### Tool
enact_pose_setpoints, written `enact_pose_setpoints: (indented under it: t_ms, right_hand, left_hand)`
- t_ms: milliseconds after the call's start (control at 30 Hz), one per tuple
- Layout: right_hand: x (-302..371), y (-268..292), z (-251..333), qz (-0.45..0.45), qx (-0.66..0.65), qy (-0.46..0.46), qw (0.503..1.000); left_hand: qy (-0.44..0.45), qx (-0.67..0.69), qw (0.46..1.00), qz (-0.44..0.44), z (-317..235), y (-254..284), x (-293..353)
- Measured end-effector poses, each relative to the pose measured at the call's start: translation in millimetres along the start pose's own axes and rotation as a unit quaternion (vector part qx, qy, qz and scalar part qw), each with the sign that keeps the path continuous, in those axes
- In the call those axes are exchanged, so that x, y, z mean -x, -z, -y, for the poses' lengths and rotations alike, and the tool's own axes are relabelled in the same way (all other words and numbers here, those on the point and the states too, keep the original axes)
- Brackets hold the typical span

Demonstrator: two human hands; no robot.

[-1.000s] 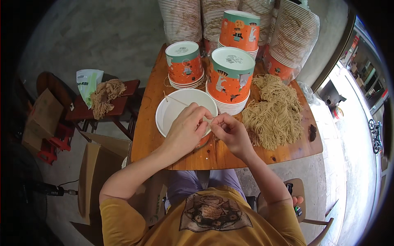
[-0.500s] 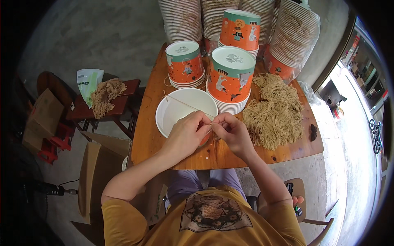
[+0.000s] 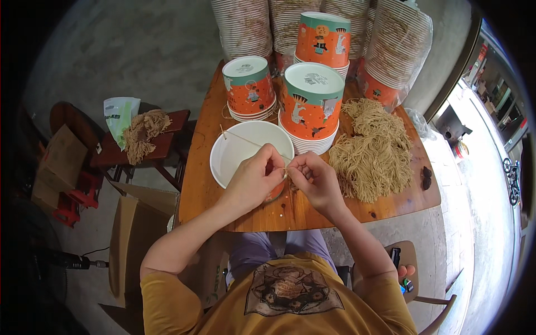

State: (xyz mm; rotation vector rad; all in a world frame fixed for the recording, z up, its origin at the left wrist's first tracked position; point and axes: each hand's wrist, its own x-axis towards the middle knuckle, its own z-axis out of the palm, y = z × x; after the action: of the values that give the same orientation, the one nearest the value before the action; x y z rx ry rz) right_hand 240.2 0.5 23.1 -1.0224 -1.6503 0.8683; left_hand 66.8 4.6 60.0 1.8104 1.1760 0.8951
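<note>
A paper bucket (image 3: pixel 224 158) with a white inside lies tipped on the table in front of me, its mouth facing up and left. Thin tan string (image 3: pixel 243 139) crosses its mouth from a hole near the far left rim to my fingers. My left hand (image 3: pixel 258 177) pinches the string at the bucket's near right rim. Close against it, my right hand (image 3: pixel 314 181) pinches the string's end with thumb and forefinger. The exact twist of string between the fingertips is too small to make out. Beside my right hand lies a heap of tan strings (image 3: pixel 375 162).
Upside-down stacks of orange and green buckets (image 3: pixel 310 106) stand beyond my hands. Bagged bucket stacks (image 3: pixel 395 50) line the back. A dark small object (image 3: pixel 426 177) lies at the table's right edge. Left are a low stool (image 3: pixel 170 131) with more string and an open carton (image 3: pixel 134 240).
Both hands stay together at the rim, with small finger movements on the string. The whole view has shifted slightly; nothing has been let go.
</note>
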Motion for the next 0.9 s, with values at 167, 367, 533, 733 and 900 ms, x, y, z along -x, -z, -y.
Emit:
enact_pose_setpoints:
  t_ms: [167,367,533,733,900]
  right_hand:
    - [-0.3,-2.8,3.1,-0.012,0.017,0.006,1.000]
    - [0.3,-4.4,-2.5,-0.014,0.020,0.014,1.000]
    - [2.0,-1.8,7.6,-0.011,0.074,0.037,0.997]
    - [-1.4,-2.9,1.7,-0.015,0.068,0.037,0.997]
    - [-2.8,2.5,12.2,-0.015,0.114,0.112,0.987]
  left_hand:
    - [0.013,0.122,0.992,0.020,6.3,1.6,-4.3]
    - [0.044,0.188,0.981,0.034,6.6,2.9,-7.5]
    - [0.102,0.220,0.970,0.037,4.3,7.4,-8.1]
    - [0.111,0.218,0.968,0.050,1.5,8.9,-10.7]
    - [0.127,0.236,0.962,0.049,4.2,9.8,-11.0]
